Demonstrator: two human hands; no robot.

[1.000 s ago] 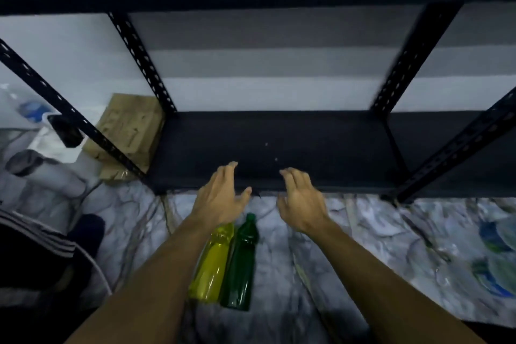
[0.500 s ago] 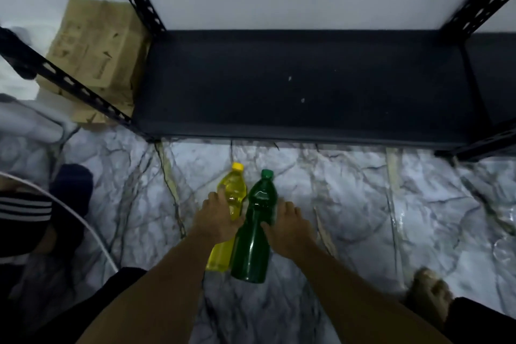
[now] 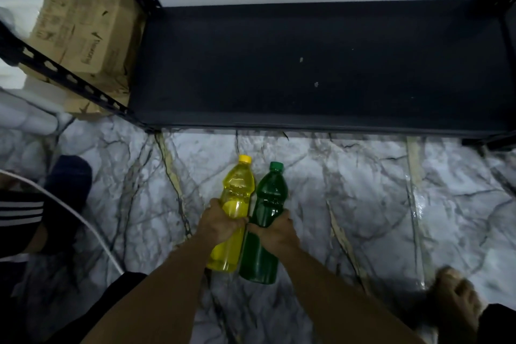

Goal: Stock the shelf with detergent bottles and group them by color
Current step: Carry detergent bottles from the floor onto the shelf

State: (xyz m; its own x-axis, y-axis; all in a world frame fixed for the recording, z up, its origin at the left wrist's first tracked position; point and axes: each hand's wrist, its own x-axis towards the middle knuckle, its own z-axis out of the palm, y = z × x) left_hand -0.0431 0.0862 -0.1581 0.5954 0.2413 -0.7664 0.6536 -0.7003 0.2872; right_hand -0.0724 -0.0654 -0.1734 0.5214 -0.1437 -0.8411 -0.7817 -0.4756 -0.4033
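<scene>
Head view, looking down at marble-patterned floor (image 3: 363,204) before black metal shelf (image 3: 307,70). My left hand (image 3: 220,222) wraps yellow detergent bottle (image 3: 236,195) at mid-body; my right hand (image 3: 276,230) wraps green detergent bottle (image 3: 269,198) same way. Bottles side by side, touching, caps toward shelf, probably so both go in at once. Mid-body grips likely for balance. Shelf board bare where visible. Cardboard box (image 3: 83,28) left of shelf. Bare foot (image 3: 458,299) lower right.
</scene>
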